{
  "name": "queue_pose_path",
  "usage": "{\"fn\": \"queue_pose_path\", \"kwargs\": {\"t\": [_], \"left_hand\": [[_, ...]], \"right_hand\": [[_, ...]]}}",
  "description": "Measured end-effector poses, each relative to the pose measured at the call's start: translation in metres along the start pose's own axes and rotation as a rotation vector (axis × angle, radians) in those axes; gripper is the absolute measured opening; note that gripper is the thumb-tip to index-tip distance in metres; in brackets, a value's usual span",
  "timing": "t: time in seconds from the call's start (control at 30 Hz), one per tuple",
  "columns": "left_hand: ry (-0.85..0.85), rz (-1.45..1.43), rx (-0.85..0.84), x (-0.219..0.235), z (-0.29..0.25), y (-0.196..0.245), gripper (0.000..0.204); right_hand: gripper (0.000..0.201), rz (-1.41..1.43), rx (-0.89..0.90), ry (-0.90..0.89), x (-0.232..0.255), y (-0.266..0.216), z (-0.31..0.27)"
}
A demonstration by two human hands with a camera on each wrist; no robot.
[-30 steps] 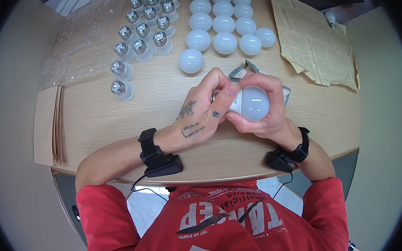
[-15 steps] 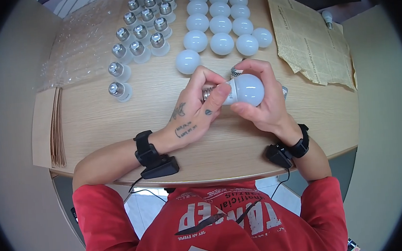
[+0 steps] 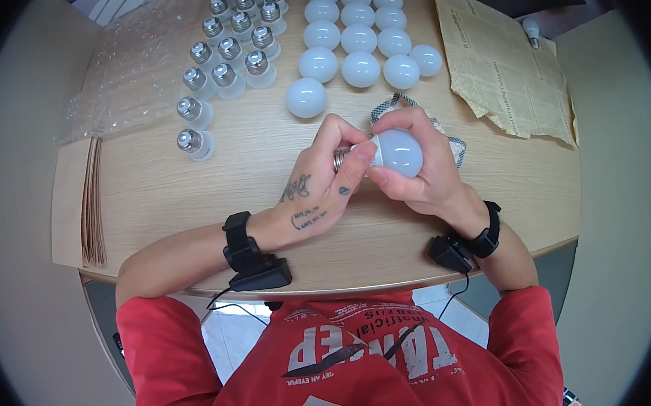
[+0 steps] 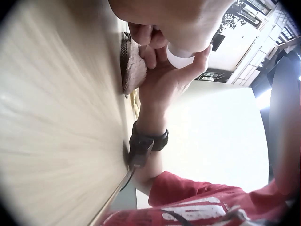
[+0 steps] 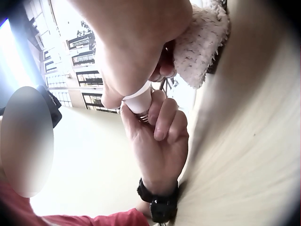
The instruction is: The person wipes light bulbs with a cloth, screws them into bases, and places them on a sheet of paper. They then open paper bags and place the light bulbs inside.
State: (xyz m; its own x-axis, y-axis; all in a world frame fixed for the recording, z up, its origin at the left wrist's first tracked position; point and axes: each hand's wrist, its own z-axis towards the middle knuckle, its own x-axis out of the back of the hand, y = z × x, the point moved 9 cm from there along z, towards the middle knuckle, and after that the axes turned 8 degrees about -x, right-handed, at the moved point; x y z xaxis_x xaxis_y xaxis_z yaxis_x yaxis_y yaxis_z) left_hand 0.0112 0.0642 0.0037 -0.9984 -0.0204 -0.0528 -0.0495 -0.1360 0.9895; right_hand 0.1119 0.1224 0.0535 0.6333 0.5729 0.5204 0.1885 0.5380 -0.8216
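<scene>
In the head view a bulb with a white globe (image 3: 401, 153) lies sideways between the two hands, above the table's near half. The left hand (image 3: 323, 174) pinches its white collar and screw base between thumb and fingers. Around the globe curl the thumb and fingers of the right hand (image 3: 430, 167). A cloth with a checked edge (image 3: 457, 148) lies partly hidden behind the right hand. The right wrist view shows the bulb's white body (image 5: 138, 100) and some metal thread at the left fingers. Part of the globe (image 4: 179, 60) shows in the left wrist view.
Several bulbs stand base-up (image 3: 224, 76) at the back left; beside them are several with white globes upward (image 3: 306, 98). Bubble wrap (image 3: 131, 73) and folded brown paper (image 3: 76, 201) lie at the left. Printed paper (image 3: 494, 70) with a small bulb (image 3: 531, 32) lies at the right.
Both hands and the bulb shifted left, then slightly back right. The right fingers, looser around the globe half a second ago, now sit closer on it.
</scene>
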Motion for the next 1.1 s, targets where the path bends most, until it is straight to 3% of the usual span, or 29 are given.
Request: {"fn": "queue_pose_path", "kwargs": {"t": [0.23, 0.33, 0.43, 0.63, 0.77, 0.9, 1.03, 1.1], "left_hand": [[-0.033, -0.164, 0.089, -0.004, 0.006, 0.000, 0.033], [-0.047, -0.255, 0.066, -0.006, 0.008, 0.002, 0.034], [-0.050, -0.349, 0.024, -0.009, 0.009, -0.001, 0.034], [-0.060, -0.370, -0.021, -0.011, 0.013, 0.001, 0.033], [-0.073, -0.341, 0.029, -0.011, 0.014, -0.003, 0.033], [-0.126, -0.277, 0.072, -0.014, 0.014, -0.009, 0.034], [-0.154, -0.244, 0.083, -0.015, 0.013, -0.011, 0.032], [-0.170, -0.218, 0.088, -0.016, 0.013, -0.009, 0.032]], "right_hand": [[0.062, 0.007, -0.035, 0.040, 0.010, -0.001, 0.003], [0.070, 0.193, -0.034, 0.067, 0.014, 0.005, 0.003], [0.072, 0.438, -0.165, 0.125, 0.014, 0.019, 0.003], [0.072, 0.475, -0.180, 0.114, 0.011, 0.018, 0.005], [0.067, 0.509, -0.151, 0.221, 0.024, 0.016, 0.005], [0.057, 0.552, -0.149, 0.401, 0.066, 0.011, 0.005], [0.046, 0.299, -0.096, 0.686, 0.157, 0.028, 0.001], [0.042, 0.306, -0.151, 0.694, 0.195, 0.050, 0.003]]}}
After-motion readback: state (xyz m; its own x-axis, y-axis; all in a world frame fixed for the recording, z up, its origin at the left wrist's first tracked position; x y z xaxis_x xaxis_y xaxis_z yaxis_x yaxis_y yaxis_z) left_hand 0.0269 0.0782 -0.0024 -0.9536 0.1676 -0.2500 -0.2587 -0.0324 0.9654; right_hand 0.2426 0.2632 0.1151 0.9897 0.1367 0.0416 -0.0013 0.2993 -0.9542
